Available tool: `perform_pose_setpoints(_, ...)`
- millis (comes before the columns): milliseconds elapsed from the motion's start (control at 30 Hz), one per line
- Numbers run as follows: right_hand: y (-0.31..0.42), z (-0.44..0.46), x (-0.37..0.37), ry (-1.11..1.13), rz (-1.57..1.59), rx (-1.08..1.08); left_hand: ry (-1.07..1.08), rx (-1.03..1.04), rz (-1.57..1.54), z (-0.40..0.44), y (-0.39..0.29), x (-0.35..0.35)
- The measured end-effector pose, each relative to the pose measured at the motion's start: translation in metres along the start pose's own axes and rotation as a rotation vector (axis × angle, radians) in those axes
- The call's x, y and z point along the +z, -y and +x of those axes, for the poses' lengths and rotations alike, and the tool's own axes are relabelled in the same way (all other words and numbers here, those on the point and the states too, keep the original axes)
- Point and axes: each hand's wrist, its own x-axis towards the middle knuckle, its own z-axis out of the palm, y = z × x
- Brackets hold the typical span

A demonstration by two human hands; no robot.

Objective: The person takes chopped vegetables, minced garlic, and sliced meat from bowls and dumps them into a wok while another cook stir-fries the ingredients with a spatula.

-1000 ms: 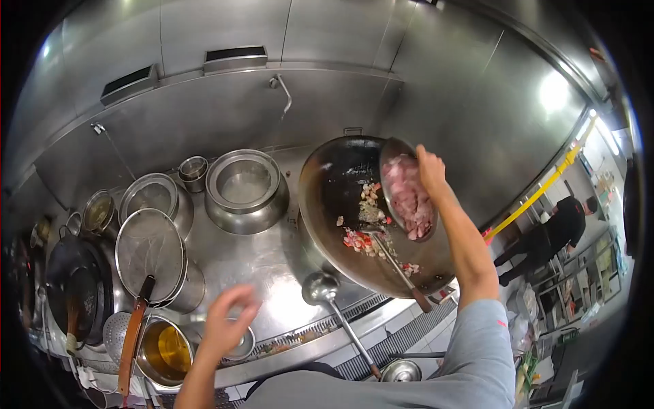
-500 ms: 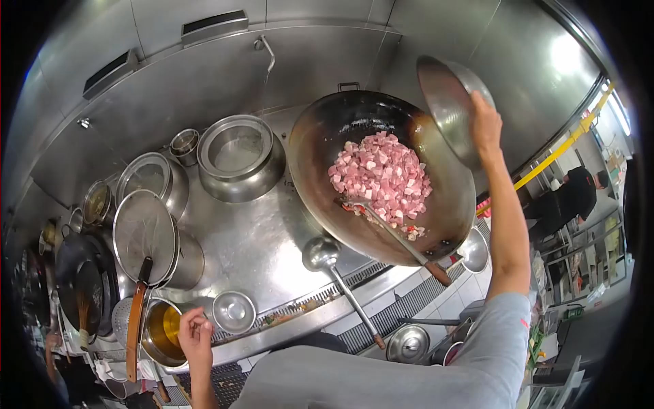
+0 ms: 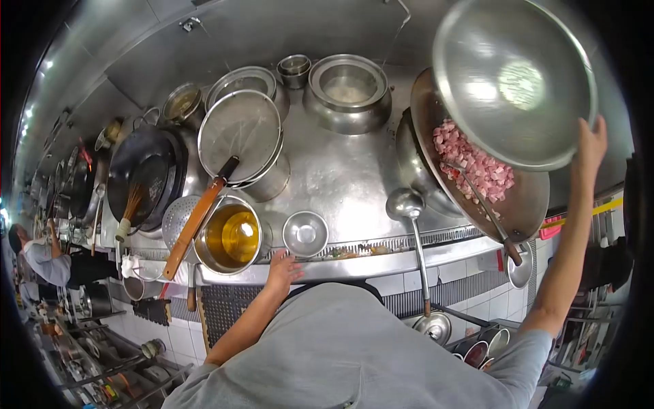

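My right hand (image 3: pixel 590 144) grips the rim of a large steel bowl (image 3: pixel 518 85), raised over the wok (image 3: pixel 528 198) and hiding part of it. Diced raw pink meat (image 3: pixel 473 163) lies in the wok, and a long-handled spatula (image 3: pixel 487 208) rests across it with its wooden handle over the rim. Near the counter's front edge my left hand (image 3: pixel 283 273) has its fingers apart and holds nothing. Just above it sits a small steel bowl (image 3: pixel 305 234). To its left stands a pot of yellow oil (image 3: pixel 231 235).
A ladle (image 3: pixel 406 204) lies across the counter edge (image 3: pixel 354 268). Further left are a round strainer (image 3: pixel 240 136), a perforated skimmer (image 3: pixel 180 221) and dark woks (image 3: pixel 143 167). A lidded pot (image 3: pixel 349 92) stands at the back. Another person (image 3: pixel 48 262) is at far left.
The meat has gone from the bowl into the wok. My right hand has lifted the bowl, its inside now out of sight. The view has swung left, and my left hand's fingers have spread.
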Motion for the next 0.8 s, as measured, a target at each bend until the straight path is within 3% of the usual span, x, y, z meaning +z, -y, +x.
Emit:
perform_pose_setpoints(67, 0.073, -0.042, 0.038, 0.119, -0.009, -0.009, -0.107, -0.015, 0.037, 0.039, 0.025, -0.008)
perform_pose_setpoints(100, 0.108, -0.069, 0.057, 0.171, 0.127, -0.145, -0.148, 0.035, 0.138, 0.054, 0.029, -0.006)
perform_pose_setpoints(167, 0.117, -0.093, 0.096, 0.240, 0.038, -0.268, -0.232, 0.134, 0.331, 0.081, 0.036, 0.001)
perform_pose_setpoints(200, 0.137, -0.117, 0.114, 0.268, 0.165, -0.283, -0.242, 0.153, 0.373, 0.099, 0.044, -0.002)
perform_pose_setpoints(233, 0.154, -0.139, 0.121, 0.348, 0.056, -0.220, -0.253, 0.170, 0.413, 0.119, 0.053, -0.008)
perform_pose_setpoints(267, 0.151, -0.159, 0.141, 0.322, 0.100, -0.355, -0.266, 0.188, 0.449, 0.132, 0.055, -0.008)
perform_pose_setpoints(300, 0.157, -0.182, 0.148, 0.429, 0.059, -0.228, -0.280, 0.185, 0.464, 0.120, 0.045, -0.002)
perform_pose_setpoints(433, 0.111, -0.272, 0.189, 0.568, 0.007, -0.263, -0.191, 0.240, 0.462, 0.096, 0.033, -0.002)
perform_pose_setpoints(533, 0.054, -0.329, 0.192, 0.562, -0.056, -0.076, -0.045, 0.229, 0.245, 0.058, 0.024, -0.006)
perform_pose_setpoints(600, 0.022, -0.361, 0.180, 0.518, -0.018, 0.167, 0.092, 0.181, 0.153, 0.022, 0.006, -0.009)
perform_pose_setpoints(733, -0.037, -0.436, 0.153, 0.381, 0.008, 0.480, 0.255, 0.177, 0.078, -0.032, -0.032, -0.001)
perform_pose_setpoints(800, -0.068, -0.480, 0.154, 0.302, -0.110, 0.544, 0.343, 0.358, 0.189, -0.038, -0.047, 0.003)
